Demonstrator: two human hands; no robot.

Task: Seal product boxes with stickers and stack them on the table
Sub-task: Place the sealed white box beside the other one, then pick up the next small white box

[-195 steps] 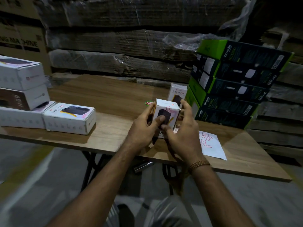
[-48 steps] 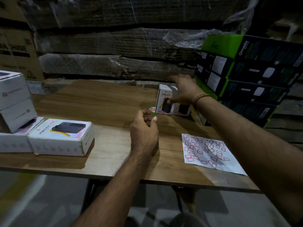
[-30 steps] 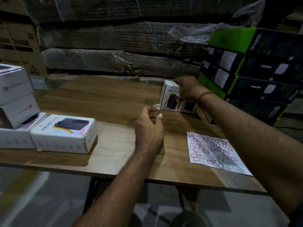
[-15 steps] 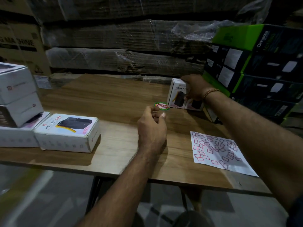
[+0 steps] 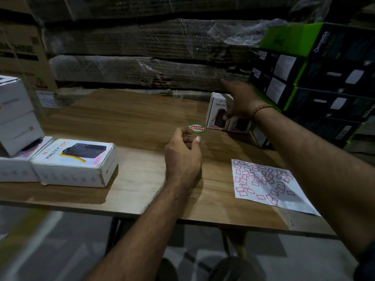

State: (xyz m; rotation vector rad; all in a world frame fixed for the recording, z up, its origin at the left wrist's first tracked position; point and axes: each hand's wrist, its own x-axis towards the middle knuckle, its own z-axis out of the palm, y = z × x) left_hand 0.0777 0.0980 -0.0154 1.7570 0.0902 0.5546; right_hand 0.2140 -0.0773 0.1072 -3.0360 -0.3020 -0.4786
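Behind the table rise wrapped cartons; green cartons fill its far right corner, white boxes its left edge. A sticker sheet lies near the front edge. Two sealed boxes stand by the green cartons, seemingly just placed, the right hand open over them. The left hand hangs loosely curled, empty. Next likely calls for fetching another box.

The right hand and wrist cover most of the second small white box, hiding its print. At nine o'clock, the stacked white boxes run off the picture's edge, as do the green-and-black cartons at three o'clock. The curled fingers of the left hand are turned away, so anything pinched there cannot be told.
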